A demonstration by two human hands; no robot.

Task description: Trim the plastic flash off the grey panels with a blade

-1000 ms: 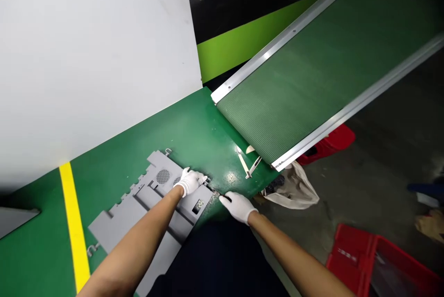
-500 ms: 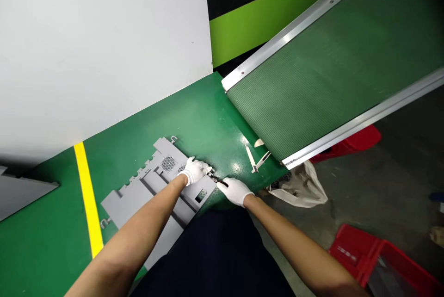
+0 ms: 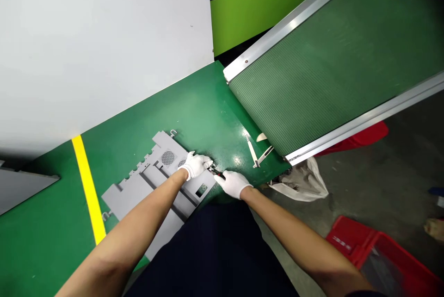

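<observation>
A grey moulded panel (image 3: 157, 179) with round mesh grilles, ribs and a notched edge lies on the green table (image 3: 194, 107). My left hand (image 3: 196, 165), in a white glove, rests on its right end with the fingers closed at the corner. In my right hand (image 3: 234, 183), also gloved, is a small dark-handled tool (image 3: 219, 174) with a bit of red on it. The tool's tip meets that same corner, close to the left fingertips. Its exact kind is hidden by the glove. Part of the panel disappears under my left forearm.
A green conveyor belt (image 3: 312, 75) with metal rails rises at the right. Thin pale strips (image 3: 252, 151) lie by its lower end. Below hang a whitish bag (image 3: 305, 181) and, on the floor, a red bin (image 3: 357, 241). A white wall (image 3: 104, 42) borders the table's far side.
The view has shifted slightly. My right hand and the tool have come a little closer to the left fingertips at the panel's corner; the left hand keeps its place on the panel.
</observation>
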